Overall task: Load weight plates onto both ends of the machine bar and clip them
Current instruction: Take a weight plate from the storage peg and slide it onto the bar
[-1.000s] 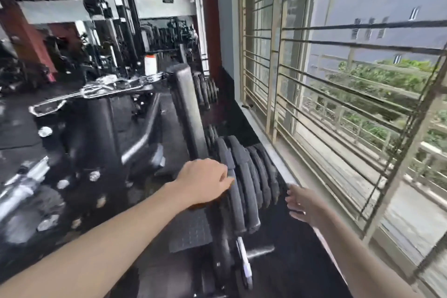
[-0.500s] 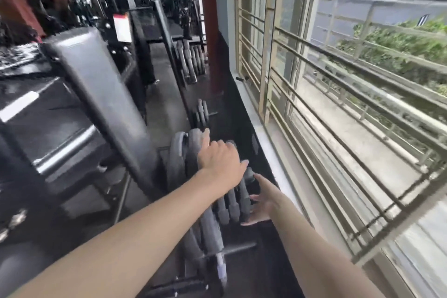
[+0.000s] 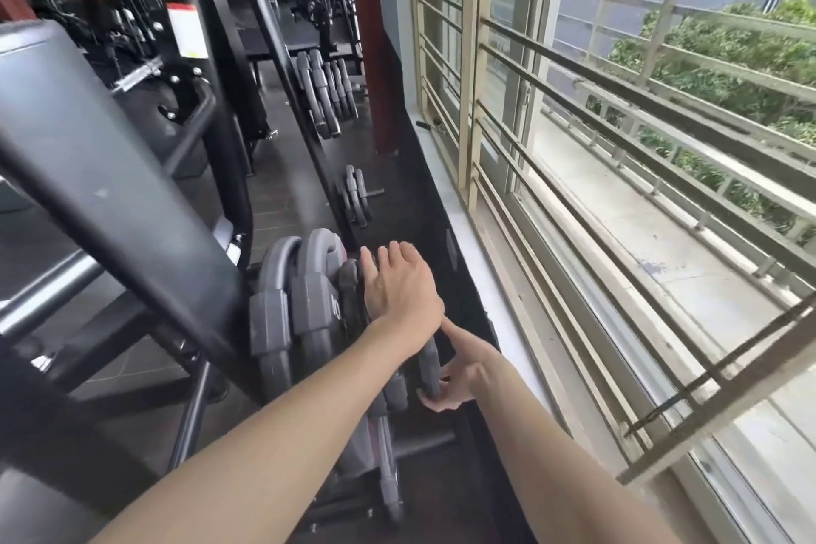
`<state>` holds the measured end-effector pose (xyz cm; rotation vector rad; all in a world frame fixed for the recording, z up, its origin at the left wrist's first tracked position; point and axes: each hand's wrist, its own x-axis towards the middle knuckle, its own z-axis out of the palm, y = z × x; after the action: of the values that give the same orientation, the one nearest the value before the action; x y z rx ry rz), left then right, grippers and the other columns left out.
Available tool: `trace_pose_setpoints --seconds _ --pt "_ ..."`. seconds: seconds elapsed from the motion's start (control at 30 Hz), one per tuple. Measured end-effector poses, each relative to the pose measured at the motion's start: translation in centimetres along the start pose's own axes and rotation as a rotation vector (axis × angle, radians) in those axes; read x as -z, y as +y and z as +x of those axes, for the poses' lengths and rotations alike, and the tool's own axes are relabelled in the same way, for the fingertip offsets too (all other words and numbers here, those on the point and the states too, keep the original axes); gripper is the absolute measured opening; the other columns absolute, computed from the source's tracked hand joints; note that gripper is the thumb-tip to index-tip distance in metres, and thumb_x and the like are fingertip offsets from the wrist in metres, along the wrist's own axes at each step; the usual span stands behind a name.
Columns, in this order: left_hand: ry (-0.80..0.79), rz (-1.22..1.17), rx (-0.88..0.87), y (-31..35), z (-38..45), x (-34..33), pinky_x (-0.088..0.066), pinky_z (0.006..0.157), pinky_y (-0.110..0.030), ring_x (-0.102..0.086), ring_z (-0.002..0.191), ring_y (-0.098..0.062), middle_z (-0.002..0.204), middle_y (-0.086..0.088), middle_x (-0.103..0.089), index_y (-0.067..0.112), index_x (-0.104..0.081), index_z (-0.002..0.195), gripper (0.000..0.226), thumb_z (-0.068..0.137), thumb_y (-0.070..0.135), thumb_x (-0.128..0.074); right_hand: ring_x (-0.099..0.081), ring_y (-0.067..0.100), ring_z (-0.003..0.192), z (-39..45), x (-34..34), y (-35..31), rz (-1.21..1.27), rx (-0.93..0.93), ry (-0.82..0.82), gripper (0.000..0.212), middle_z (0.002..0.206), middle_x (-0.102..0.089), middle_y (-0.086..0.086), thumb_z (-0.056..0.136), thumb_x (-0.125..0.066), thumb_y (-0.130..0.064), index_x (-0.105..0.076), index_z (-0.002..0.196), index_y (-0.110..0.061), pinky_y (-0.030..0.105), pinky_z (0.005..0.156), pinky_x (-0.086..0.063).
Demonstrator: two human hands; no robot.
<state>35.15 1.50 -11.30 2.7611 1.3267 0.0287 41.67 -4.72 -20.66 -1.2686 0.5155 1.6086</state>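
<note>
Left hand (image 3: 399, 285): flat, fingers straight, on stored plates (image 3: 309, 305).
Right hand (image 3: 459, 371): grips outermost plate (image 3: 429, 367) – window-side.
Risk: plate slips – one-handed edge grip.

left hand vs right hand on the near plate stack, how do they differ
The left hand lies on top of the near plate stack, fingers fairly straight; the right hand sits lower, at the stack's window side, fingers curled round the outermost plate. Both touch the same stack.
</note>
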Motion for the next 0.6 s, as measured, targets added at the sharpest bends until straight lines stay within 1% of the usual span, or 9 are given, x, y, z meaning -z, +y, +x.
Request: trace_pose_setpoints --seconds 0.07,0.13,0.2,0.27,0.37,0.43,0.5,0.57,0.6 --pt "-0.054 -0.1 -0.068 1.4 -0.1 0.0 -0.017 0.123 -0.04 -0.047 0.138 -0.03 0.164 -0.011 -0.026 0.003 -0.025 0.152 0.072 0.088 0.008 -0.059 -0.051 0.031 0.078 -0.2 0.6 -0.3 0.004 0.03 0.043 0.079 0.094 -0.055 0.016 0.068 -0.09 -0.046 -0.052 0.102 0.014 0.036 0.102 -0.049" --pt "-0.088 -0.186 -0.144 2.6 -0.6 0.0 -0.036 0.111 -0.042 -0.047 0.137 -0.034 0.166 -0.008 -0.022 0.005 -0.018 0.157 0.077 0.091 0.004 -0.057 -0.048 0.028 0.071 0.0 1.7 -0.3 0.01 0.073 0.058 0.052 0.084 -0.052 0.013 0.081 -0.082 -0.037 -0.054 0.093 0.006 0.032 0.106 -0.046" --pt "-0.099 -0.221 -0.204 3.5 -1.3 0.2 -0.04 0.107 -0.043 -0.046 0.138 -0.036 0.165 -0.006 -0.025 0.009 -0.013 0.159 0.077 0.094 0.005 -0.054 -0.046 0.024 0.068 -0.5 2.7 0.2 0.096 0.132 0.094 0.035 0.081 -0.048 0.011 0.087 -0.075 -0.027 -0.053 0.086 0.0 0.031 0.109 -0.044" --pt "-0.082 -0.248 -0.249 4.3 -1.8 0.9 -0.04 0.106 -0.043 -0.046 0.136 -0.039 0.163 -0.006 -0.03 0.01 -0.014 0.16 0.075 0.095 0.005 -0.052 -0.053 0.019 0.059 -0.6 3.5 0.2 0.165 0.2 0.093 0.028 0.073 -0.054 0.009 0.092 -0.066 -0.025 -0.051 0.076 -0.007 0.026 0.094 -0.049" --pt "-0.022 -0.318 -0.287 4.9 -2.9 3.3 -0.04 0.103 -0.043 -0.047 0.132 -0.041 0.16 -0.006 -0.03 0.012 -0.014 0.16 0.076 0.094 0.003 -0.052 -0.062 0.021 0.051 -1.5 3.5 -0.1 0.16 0.378 0.092 0.033 0.063 -0.065 0.004 0.098 -0.054 -0.045 -0.056 0.084 -0.015 0.038 0.059 -0.049" --pt "0.012 -0.374 -0.292 4.2 -3.6 5.2 -0.04 0.102 -0.044 -0.048 0.131 -0.041 0.159 -0.002 -0.028 0.016 -0.014 0.16 0.078 0.093 0.004 -0.052 -0.065 0.017 0.042 -2.9 2.9 -0.7 0.177 0.419 0.061 0.037 0.054 -0.067 0.0 0.092 -0.063 -0.052 -0.062 0.085 -0.016 0.03 0.045 -0.053" --pt "0.032 -0.429 -0.299 2.7 -4.2 7.5 -0.041 0.103 -0.044 -0.048 0.131 -0.038 0.158 0.002 -0.027 0.02 -0.014 0.16 0.081 0.091 0.005 -0.052 -0.072 0.02 0.064 -4.6 1.7 -0.9 0.205 0.494 0.004 0.057 0.072 -0.071 0.003 0.065 -0.085 -0.062 -0.071 0.093 -0.014 0.033 0.054 -0.059" --pt "0.051 -0.509 -0.29 0.7 -5.4 10.0 -0.039 0.109 -0.044 -0.044 0.136 -0.032 0.158 0.005 -0.025 0.021 -0.014 0.16 0.081 0.091 0.006 -0.052 -0.072 0.029 0.091 -5.5 0.1 -1.0 0.192 0.624 -0.023 0.09 0.095 -0.073 0.01 0.038 -0.092 -0.069 -0.074 0.104 -0.011 0.051 0.078 -0.061" --pt "0.074 -0.559 -0.279 -0.4 -6.2 11.2 -0.036 0.113 -0.042 -0.041 0.139 -0.028 0.158 0.004 -0.026 0.021 -0.016 0.16 0.08 0.091 0.005 -0.052 -0.071 0.033 0.1 -6.0 -0.9 -0.8 0.186 0.689 -0.046 0.101 0.103 -0.074 0.013 0.032 -0.093 -0.071 -0.074 0.109 -0.009 0.059 0.088 -0.057"
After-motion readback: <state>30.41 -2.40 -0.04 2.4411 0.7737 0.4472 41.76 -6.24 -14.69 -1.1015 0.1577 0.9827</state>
